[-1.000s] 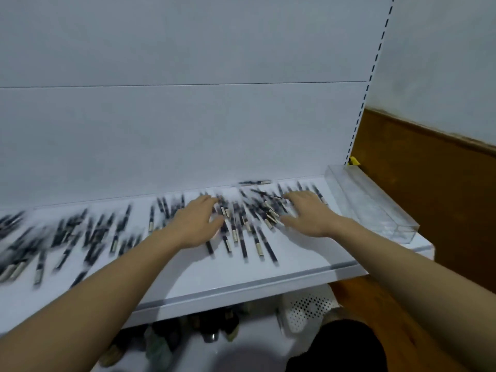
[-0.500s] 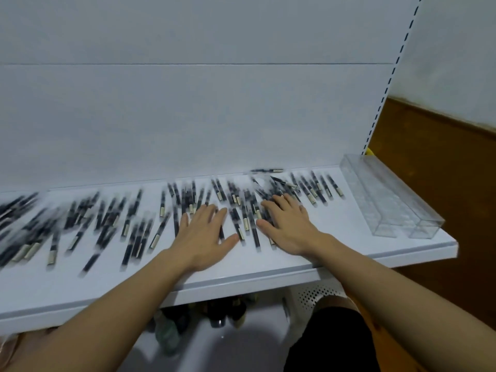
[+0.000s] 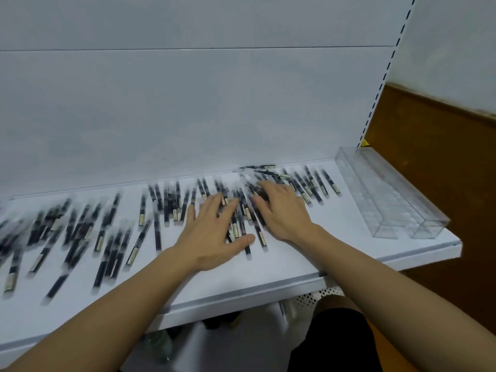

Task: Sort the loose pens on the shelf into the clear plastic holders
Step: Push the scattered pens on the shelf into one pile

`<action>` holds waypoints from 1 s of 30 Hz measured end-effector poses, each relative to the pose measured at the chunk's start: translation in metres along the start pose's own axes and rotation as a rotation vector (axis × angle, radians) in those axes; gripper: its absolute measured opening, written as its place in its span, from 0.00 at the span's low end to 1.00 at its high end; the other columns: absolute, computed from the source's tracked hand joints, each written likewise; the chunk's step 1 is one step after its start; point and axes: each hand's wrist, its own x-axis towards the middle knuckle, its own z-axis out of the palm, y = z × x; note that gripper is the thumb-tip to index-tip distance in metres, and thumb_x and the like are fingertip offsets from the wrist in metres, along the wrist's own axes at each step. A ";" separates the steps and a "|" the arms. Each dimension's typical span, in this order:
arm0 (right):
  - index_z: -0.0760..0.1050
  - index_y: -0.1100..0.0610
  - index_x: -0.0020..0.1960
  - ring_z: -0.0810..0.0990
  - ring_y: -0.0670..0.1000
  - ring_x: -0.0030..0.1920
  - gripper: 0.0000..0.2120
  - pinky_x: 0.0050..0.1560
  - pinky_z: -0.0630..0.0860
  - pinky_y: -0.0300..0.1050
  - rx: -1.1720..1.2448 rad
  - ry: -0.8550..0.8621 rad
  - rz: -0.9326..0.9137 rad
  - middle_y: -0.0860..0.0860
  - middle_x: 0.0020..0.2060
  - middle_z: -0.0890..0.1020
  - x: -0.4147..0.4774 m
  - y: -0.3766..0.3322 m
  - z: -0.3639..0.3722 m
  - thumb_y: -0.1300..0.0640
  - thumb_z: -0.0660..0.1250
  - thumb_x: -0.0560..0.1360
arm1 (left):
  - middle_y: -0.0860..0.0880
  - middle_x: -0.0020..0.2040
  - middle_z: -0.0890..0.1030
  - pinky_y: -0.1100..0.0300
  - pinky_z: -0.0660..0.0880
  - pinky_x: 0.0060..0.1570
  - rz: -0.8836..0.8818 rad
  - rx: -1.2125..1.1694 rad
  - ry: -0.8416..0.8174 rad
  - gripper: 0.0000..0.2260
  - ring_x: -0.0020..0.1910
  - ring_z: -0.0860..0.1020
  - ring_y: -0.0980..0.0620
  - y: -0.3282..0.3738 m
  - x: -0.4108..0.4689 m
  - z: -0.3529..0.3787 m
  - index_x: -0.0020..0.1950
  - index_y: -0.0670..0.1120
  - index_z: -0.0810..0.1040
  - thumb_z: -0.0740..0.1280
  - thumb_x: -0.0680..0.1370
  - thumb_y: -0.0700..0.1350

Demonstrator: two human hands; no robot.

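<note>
Dark pens [image 3: 158, 210] w/ pale labels lie scattered across shelf [image 3: 295, 264]; two clear holders [image 3: 389, 194] at right end.

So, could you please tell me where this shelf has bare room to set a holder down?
Bare shelf runs along the front edge, nearer than the left hand and right hand. A second free patch lies between the rightmost pens and the clear plastic holders. The middle, under both hands, and the left side are crowded with loose pens.

Left hand [image 3: 212, 232] flat, fingers [image 3: 214, 204] spread — right hand [image 3: 281, 210] flat beside it, forearms outstretched
</note>
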 end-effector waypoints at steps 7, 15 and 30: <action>0.68 0.51 0.74 0.65 0.63 0.73 0.24 0.70 0.65 0.64 -0.126 0.063 0.323 0.58 0.73 0.69 0.031 0.056 -0.032 0.41 0.53 0.83 | 0.43 0.82 0.50 0.35 0.50 0.77 -0.096 0.016 0.003 0.34 0.81 0.48 0.44 -0.010 0.030 -0.001 0.82 0.53 0.46 0.46 0.81 0.68; 0.65 0.57 0.77 0.69 0.65 0.72 0.33 0.74 0.65 0.61 -0.063 -0.210 0.280 0.62 0.75 0.69 0.052 0.058 -0.027 0.35 0.51 0.83 | 0.43 0.82 0.53 0.31 0.50 0.75 -0.181 -0.031 0.019 0.31 0.81 0.49 0.44 -0.007 0.049 0.002 0.82 0.52 0.49 0.49 0.82 0.65; 0.53 0.52 0.81 0.64 0.65 0.74 0.33 0.73 0.66 0.61 -0.030 -0.302 0.141 0.56 0.79 0.61 0.047 0.006 -0.007 0.41 0.59 0.81 | 0.43 0.82 0.53 0.44 0.56 0.78 -0.175 -0.107 0.095 0.32 0.81 0.52 0.44 -0.029 0.038 -0.020 0.82 0.48 0.51 0.51 0.83 0.63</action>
